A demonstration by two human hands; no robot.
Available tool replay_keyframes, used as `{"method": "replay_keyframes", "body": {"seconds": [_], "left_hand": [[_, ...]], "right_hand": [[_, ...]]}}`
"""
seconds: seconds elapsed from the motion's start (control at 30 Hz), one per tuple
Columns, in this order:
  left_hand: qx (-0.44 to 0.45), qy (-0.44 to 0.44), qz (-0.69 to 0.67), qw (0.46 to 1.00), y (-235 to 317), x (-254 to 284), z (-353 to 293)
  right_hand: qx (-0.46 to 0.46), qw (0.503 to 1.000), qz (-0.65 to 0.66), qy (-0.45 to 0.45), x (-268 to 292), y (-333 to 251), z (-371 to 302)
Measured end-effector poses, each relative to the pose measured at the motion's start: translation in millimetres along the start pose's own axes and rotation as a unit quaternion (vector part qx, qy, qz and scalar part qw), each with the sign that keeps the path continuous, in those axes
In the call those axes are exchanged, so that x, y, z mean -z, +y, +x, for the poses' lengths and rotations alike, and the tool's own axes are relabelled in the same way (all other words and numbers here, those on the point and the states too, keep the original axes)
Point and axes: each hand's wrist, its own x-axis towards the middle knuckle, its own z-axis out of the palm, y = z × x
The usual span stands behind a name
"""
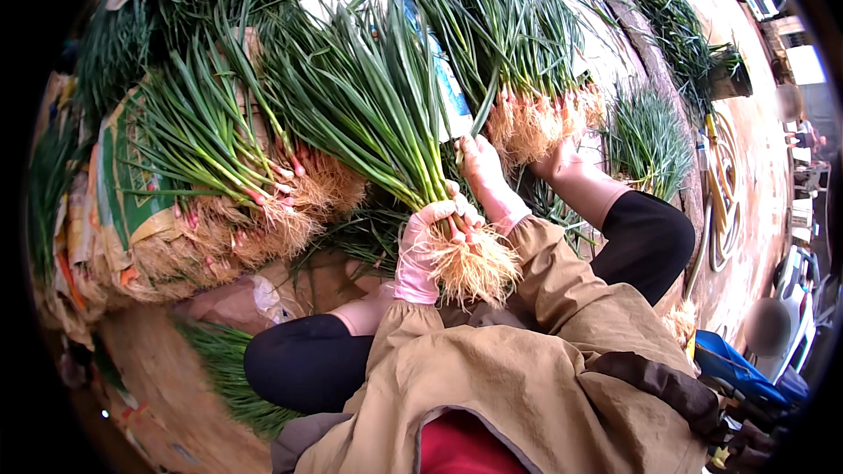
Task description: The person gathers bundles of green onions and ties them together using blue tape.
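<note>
A wide heap of green-leaved, pink-bulbed onions (230,158) lies on a green-and-tan sack (145,209) at left, roots facing the person, perhaps for easy reach. Centrally, before the body, a fan-shaped bunch of long green leaves and pale stringy roots (399,145) is held. The left hand (421,250) wraps its bulb end, likely keeping stems together; the right hand (483,177) pinches narrowly beside it, on what I cannot tell.

Held leaves (373,114) smooth, faint sheen; roots (472,272) rough, fibrous, matt. Brown jacket (492,369) matt creased cloth. Black legwear (303,364) smooth matt cloth. Green-printed sack (145,211) plastic-looking, crinkled. Yellow hose (725,175) smooth, plastic-looking, slight gloss.
</note>
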Motion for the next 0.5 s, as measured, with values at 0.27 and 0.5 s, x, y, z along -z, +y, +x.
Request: {"method": "replay_keyframes", "body": {"seconds": [0.27,0.5], "left_hand": [[-0.072,0.007,0.059,0.996,22,4,-6],[-0.027,0.055,0.047,0.997,13,8,7]], "right_hand": [[0.124,0.703,-0.699,0.026,28,-93,28],[0.102,0.872,-0.462,0.128,85,-131,105]]}}
